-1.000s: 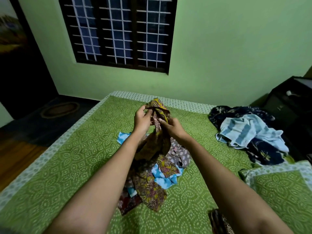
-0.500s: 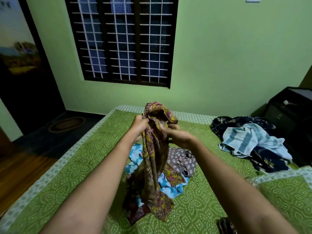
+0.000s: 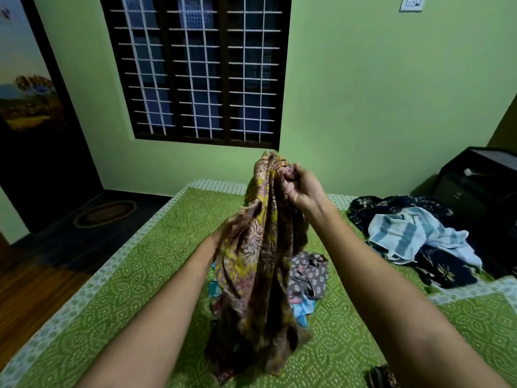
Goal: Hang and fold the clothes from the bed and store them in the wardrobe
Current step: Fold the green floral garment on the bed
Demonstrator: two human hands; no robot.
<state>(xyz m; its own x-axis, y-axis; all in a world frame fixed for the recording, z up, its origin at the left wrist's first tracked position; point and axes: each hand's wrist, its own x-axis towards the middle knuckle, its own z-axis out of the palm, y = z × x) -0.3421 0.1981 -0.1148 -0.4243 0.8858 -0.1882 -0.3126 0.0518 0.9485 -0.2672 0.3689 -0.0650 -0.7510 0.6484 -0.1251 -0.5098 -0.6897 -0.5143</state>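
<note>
**A:** How far are we with the clothes?

**B:** Near the start, we think. Nothing on the bed point(image 3: 134, 278) looks folded. We see no hanger, and no wardrobe that we can be sure of.

**A:** What are we working on?

**B:** The brown flowery cloth point(image 3: 251, 264). We hold it up in the middle of the view. Its bottom end rests on the bed at 6 o'clock.

**A:** What is left?

**B:** A lot. A grey dotted cloth point(image 3: 310, 273) and a blue cloth point(image 3: 303, 308) lie on the bed just behind the brown one, at its 3 o'clock side. Over at 3 o'clock of the bed there is a heap with a striped towel point(image 3: 405, 236) on top of a dark flowery cloth point(image 3: 443, 273). All of that needs folding or hanging, then putting away.

**A:** What do our hands do?

**B:** Our right hand point(image 3: 303, 189) is curled tight round the top of the brown cloth, at 12 o'clock. Our left arm point(image 3: 179, 278) goes in from 7 o'clock, and the left hand is hidden behind the cloth. We cannot tell if it grips or lies flat.
</note>
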